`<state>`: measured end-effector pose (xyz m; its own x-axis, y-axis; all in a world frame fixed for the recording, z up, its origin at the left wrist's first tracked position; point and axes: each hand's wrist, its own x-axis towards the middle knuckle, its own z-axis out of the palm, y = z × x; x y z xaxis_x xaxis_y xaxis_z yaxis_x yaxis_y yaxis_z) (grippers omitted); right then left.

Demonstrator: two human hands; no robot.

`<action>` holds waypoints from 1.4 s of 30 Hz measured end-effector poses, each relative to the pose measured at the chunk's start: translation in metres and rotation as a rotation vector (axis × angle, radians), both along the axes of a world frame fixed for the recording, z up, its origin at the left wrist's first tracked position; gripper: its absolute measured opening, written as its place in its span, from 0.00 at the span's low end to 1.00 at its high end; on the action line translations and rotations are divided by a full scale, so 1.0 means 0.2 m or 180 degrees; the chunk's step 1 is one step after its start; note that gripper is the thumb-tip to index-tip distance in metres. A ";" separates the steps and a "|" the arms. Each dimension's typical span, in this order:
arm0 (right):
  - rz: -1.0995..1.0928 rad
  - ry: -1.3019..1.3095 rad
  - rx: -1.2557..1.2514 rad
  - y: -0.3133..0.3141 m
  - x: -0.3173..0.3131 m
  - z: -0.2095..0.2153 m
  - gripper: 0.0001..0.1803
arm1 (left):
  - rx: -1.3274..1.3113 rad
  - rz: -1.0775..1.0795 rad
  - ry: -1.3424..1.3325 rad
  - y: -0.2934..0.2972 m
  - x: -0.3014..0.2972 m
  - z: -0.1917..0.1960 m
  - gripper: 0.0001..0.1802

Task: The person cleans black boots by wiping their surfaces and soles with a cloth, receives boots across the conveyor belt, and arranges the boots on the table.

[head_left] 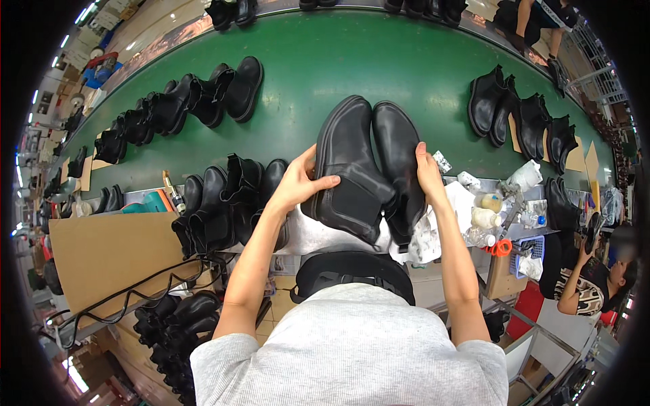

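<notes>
Legible texts, labels, numbers, signs: none. Boots (364, 161) in the grip: no lettering readable. Bottles (485, 218), right of the grip: any print too small to read. Patterned top (592, 291) of a co-worker, farther right: no readable words.

A long green table (298, 57) spans the room; beige tiled floor (282, 302) below, tube lights (64, 41) glowing left.

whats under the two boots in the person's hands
Beside the heels of the boots, part of a smudged white sheet shows; past the toes, green table. Whatever lies directly beneath is covered, so it cannot be seen.
</notes>
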<state>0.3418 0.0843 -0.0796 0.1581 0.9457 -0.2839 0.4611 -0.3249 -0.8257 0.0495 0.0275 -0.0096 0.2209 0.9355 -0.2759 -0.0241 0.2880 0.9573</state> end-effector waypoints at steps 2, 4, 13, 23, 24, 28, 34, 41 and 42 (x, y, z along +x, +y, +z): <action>0.0338 0.2235 -0.1344 0.01 -0.08 0.21 0.38 | -0.0673 0.0484 -0.0648 0.01 -0.05 -0.05 0.40; 0.0069 0.3678 -0.1187 -0.07 -0.11 0.27 0.32 | -0.1106 0.0744 -0.1710 0.02 -0.01 -0.05 0.29; -0.0466 0.3738 -0.1382 0.02 -0.26 0.26 0.22 | -0.2310 0.1781 -0.2092 0.12 0.12 -0.09 0.22; -0.0625 0.4310 -0.1499 -0.04 -0.23 0.17 0.25 | -0.2172 0.1868 -0.1745 0.08 0.17 -0.01 0.19; -0.0537 0.4410 -0.1436 -0.05 -0.23 0.15 0.26 | -0.2182 0.1856 -0.1739 0.08 0.18 -0.02 0.19; -0.0298 0.4574 -0.1223 -0.15 -0.18 0.12 0.32 | -0.2283 0.1966 -0.1721 0.10 0.20 -0.04 0.20; 0.0221 0.3620 -0.1466 -0.48 -0.09 -0.16 0.23 | -0.2189 0.2369 -0.2475 0.05 0.09 -0.02 0.23; -0.0664 -0.1532 0.0548 -0.50 0.42 -0.02 0.23 | -0.1978 0.1993 -0.3227 0.06 0.14 -0.04 0.23; -0.0702 -0.2125 0.0657 -0.45 0.50 -0.04 0.22 | -0.1831 0.2223 -0.3027 0.07 0.18 -0.01 0.24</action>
<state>0.4419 -0.0062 -0.0869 0.4280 0.8957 0.1201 0.8293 -0.3365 -0.4462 0.0865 0.0417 -0.0112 0.0691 0.7327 -0.6771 -0.9265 0.2988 0.2288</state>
